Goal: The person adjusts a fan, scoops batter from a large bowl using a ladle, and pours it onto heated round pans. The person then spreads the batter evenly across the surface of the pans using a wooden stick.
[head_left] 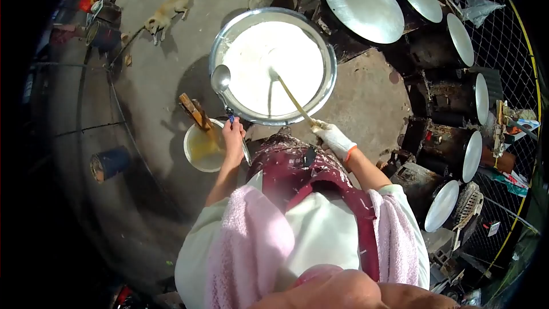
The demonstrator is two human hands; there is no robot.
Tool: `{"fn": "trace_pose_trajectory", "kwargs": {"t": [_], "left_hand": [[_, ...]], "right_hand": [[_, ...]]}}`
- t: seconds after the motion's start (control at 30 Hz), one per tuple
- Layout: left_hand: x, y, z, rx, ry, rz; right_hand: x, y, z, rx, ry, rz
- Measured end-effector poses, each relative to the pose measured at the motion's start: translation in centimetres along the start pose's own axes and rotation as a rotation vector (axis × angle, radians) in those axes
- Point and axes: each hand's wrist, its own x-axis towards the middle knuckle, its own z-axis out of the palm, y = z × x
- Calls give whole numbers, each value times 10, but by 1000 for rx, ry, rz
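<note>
- A concrete floor [372, 86] spreads under everything, sunlit in patches.
- On the right, dark drums [443, 151] stand in a curved row, with round pale pans [364, 7] at their tops; wire netting [485, 8] runs behind them.
- A wide metal basin [331, 68] sits just ahead of the person, holding white liquid [297, 51] (bright enough to glare in the sun).
- The person wears a dark red apron [286, 171], with a pink towel [246, 240] hanging over the shoulders.
- A tan dog [170, 12] lies on the floor at the far left, well apart from the basin.
- A pale bucket [207, 166] stands left of the left hand, with pieces of wood [195, 111] at its far edge.
- A wooden stick [295, 102] slants over the near rim of the basin, its far end in the liquid.
- A metal ladle [221, 78] has its bowl by the basin's left rim.
- The right hand [335, 139], in a white glove with an orange cuff, grips the stick's near end.
- The left hand [233, 138], bare, is closed around the ladle's handle.
</note>
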Motion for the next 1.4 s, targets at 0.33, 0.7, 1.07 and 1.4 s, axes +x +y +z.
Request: {"fn": "trace_pose_trajectory", "kwargs": {"t": [0.33,0.7,1.07,1.4], "left_hand": [[2,4,2,-23,18,-35],[13,-6,4,-39,2,-2],[8,0,16,-27,-17,-23],[18,-4,21,61,-119,15]], "right_hand": [[20,7,-9,-128,60,23],[-42,-17,-37,498,-190,-25],[-79,10,-45,552,-84,-162],[-120,-21,-49,769,-209,-322]]}}
